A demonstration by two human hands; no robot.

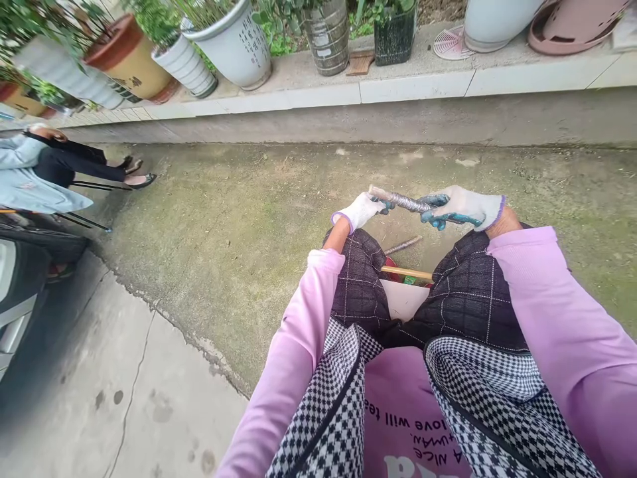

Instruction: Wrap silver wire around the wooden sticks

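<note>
A short stick (405, 202), wrapped in what looks like silvery wire or foil with a bare pale end at the left, is held out level in front of my knees. My left hand (365, 211), in a white glove with blue-green fingertips and a purple cuff, pinches it near the bare end. Gloved the same way, my right hand (460, 207) is closed around the other end and hides it. Below, a thinner wrapped stick (404, 245) lies over the ground. Between my knees is a yellowish wooden rod (405, 273), above a partly hidden red container (391, 263).
Potted plants, among them a white pot with writing (233, 50), line a low tiled ledge (413, 86) ahead. A seated person (44, 162) and a car (22, 292) are at the left. A pale panel (404, 300) lies between my thighs.
</note>
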